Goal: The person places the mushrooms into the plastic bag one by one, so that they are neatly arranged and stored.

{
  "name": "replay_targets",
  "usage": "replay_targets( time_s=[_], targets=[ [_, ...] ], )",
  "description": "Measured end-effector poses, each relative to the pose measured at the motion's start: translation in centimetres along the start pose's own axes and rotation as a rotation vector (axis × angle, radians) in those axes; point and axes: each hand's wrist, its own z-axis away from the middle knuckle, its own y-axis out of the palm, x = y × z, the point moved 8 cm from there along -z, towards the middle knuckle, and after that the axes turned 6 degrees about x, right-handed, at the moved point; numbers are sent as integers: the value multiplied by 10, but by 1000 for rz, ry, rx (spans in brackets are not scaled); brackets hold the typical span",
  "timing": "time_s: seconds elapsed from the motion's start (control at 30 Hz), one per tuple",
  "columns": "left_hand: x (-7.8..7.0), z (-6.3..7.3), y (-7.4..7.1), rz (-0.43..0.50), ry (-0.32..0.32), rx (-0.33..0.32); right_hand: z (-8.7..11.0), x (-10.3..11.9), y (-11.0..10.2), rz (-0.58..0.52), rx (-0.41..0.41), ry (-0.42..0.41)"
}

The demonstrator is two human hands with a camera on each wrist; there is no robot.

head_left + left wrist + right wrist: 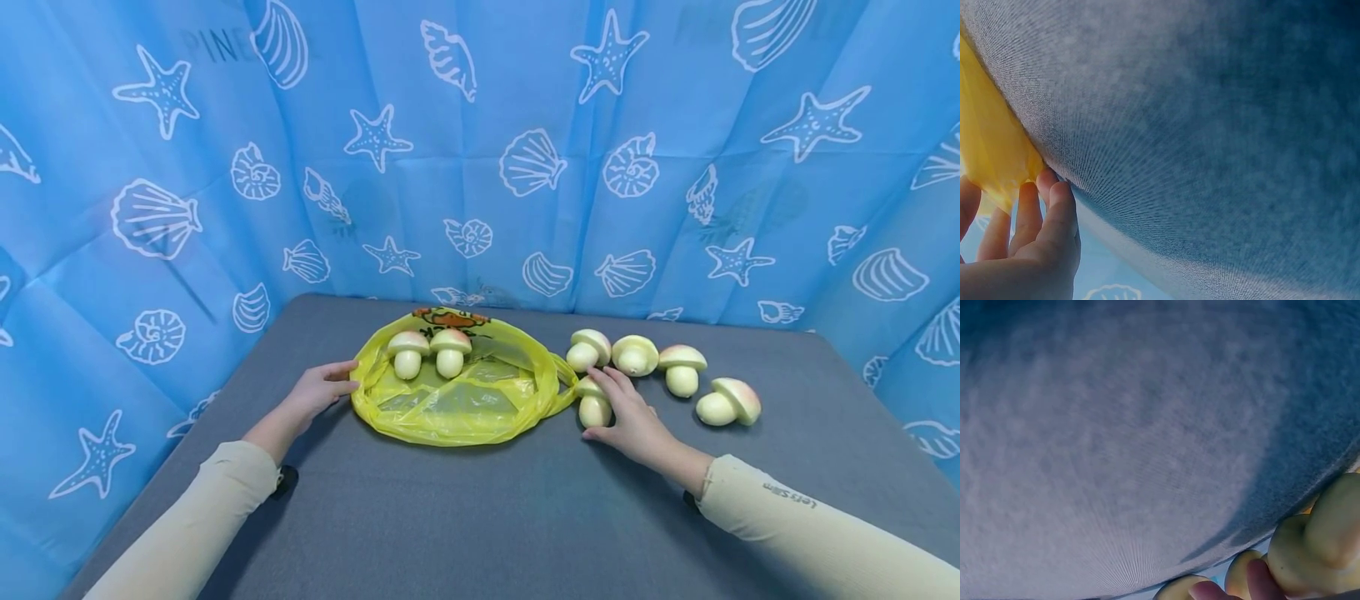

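Observation:
A yellow plastic bag (450,429) lies on its side with its mouth spread wide. Two mushrooms (407,363), pale with pinkish caps, rest side by side inside it. My left hand (318,392) holds the bag's left rim; in the left wrist view the fingertips meet the yellow plastic (997,137). Just right of the bag's handles, my right hand (626,417) grips another mushroom (593,408), thumb at the near side and fingers over the far side. The right wrist view catches this mushroom (1329,531) at its lower right corner, with parts of the fingers beside it.
Behind and right of my right hand are several more mushrooms (682,371), the rightmost one (727,403) tipped over. All stand on a dark grey table (450,525). A blue curtain (480,167) with white sea-shell prints hangs along the back and sides.

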Motion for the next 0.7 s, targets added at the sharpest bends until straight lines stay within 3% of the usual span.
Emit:
replay_targets(
  time_s=[0.5, 0.7],
  targets=[
    [1, 0, 0, -9, 8, 5, 3, 5, -13, -42, -12, -10],
    [2, -1, 0, -3, -4, -4, 4, 9, -21, -69, 28, -14]
  ],
)
